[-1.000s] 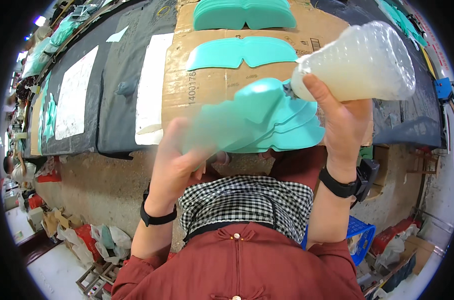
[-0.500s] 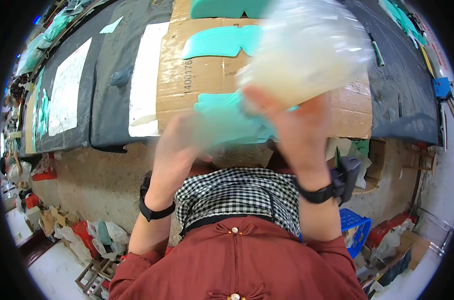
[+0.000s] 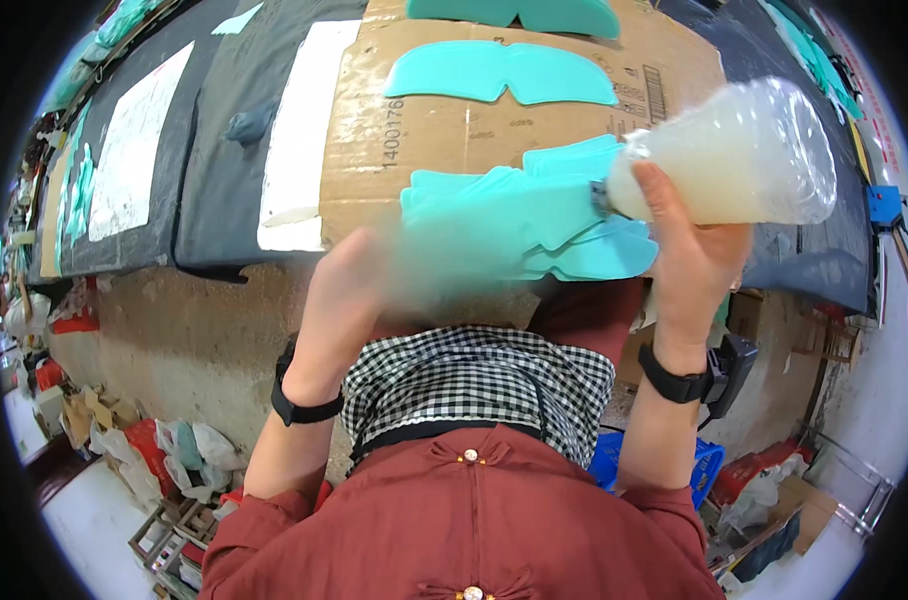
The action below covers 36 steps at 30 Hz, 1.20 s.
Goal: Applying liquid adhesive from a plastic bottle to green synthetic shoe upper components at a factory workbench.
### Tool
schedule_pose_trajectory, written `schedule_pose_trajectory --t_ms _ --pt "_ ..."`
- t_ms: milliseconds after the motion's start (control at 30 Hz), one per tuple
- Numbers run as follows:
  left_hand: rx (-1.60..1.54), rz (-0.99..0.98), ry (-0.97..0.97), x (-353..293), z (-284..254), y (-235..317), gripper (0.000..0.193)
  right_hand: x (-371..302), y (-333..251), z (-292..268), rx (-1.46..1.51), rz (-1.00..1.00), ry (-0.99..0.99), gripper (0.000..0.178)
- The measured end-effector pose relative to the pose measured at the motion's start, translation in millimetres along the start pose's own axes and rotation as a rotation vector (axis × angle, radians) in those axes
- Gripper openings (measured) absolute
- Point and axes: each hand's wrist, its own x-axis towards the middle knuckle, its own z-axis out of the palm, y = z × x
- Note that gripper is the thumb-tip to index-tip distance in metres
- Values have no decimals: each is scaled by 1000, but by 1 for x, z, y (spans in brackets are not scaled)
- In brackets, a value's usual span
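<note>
My right hand (image 3: 692, 250) grips a clear plastic squeeze bottle (image 3: 732, 160) full of whitish liquid, held on its side with its dark nozzle pointing left at a stack of teal foam cut-outs (image 3: 534, 215). My left hand (image 3: 349, 305) holds that stack from below at its left side; the hand and the near part of the stack are blurred. The nozzle is at the stack's right edge, touching or almost touching it. Both wrists carry a black band.
A brown cardboard sheet (image 3: 444, 130) lies on the dark table with two more teal cut-outs (image 3: 499, 72) on it. White sheets (image 3: 294, 130) lie to the left. A blue crate (image 3: 699, 470) and scraps sit on the floor below.
The bottle swung up across the view and has come back to the right, nozzle again at the teal stack. My left hand keeps shifting the stack, still blurred.
</note>
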Motion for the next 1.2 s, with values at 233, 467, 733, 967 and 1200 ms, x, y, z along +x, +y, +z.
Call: schedule_pose_trajectory --t_ms 233,467,733,967,1200 --pt "-407 -122 -83 -10 -1 27 31 -42 -20 72 97 -70 -369 54" --pt "-616 -14 136 -28 7 41 59 -79 -27 60 70 -311 -564 54" --pt "-588 -275 -96 -16 -1 54 63 -20 -18 6 -37 -21 -212 26" --pt "-553 -274 -66 -21 12 76 54 -55 -17 10 -142 -210 -361 42" --pt "-400 -216 -28 -13 6 61 46 -6 5 -25 71 104 -46 40"
